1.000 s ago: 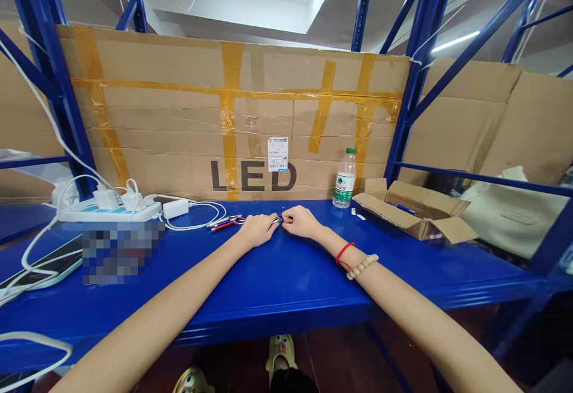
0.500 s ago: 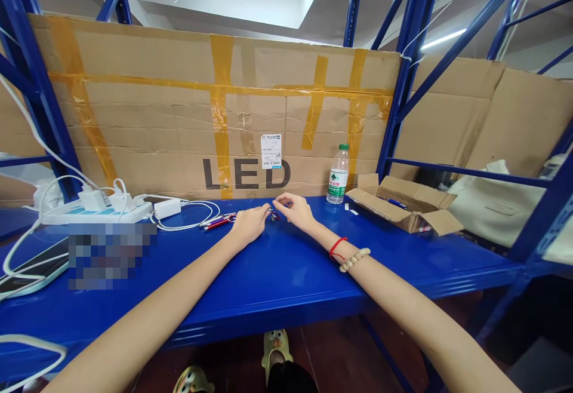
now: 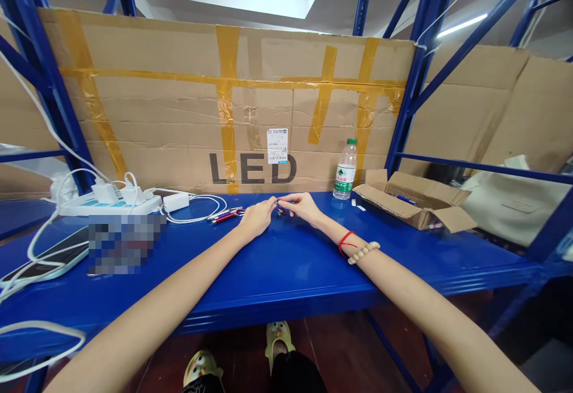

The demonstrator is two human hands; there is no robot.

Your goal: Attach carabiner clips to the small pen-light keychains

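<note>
Fingers of your right hand now meet your left hand at twelve o'clock, suggesting joint work; what they grip I cannot tell; pens lie at eleven

A ceiling tube glows upper right; edges look stretched

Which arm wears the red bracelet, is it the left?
No, the red bracelet circles the right wrist, beside the beaded bracelet.

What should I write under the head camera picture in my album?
Left hand and right hand close together over a blue tabletop, with pens and a green-capped bottle nearby.
</note>
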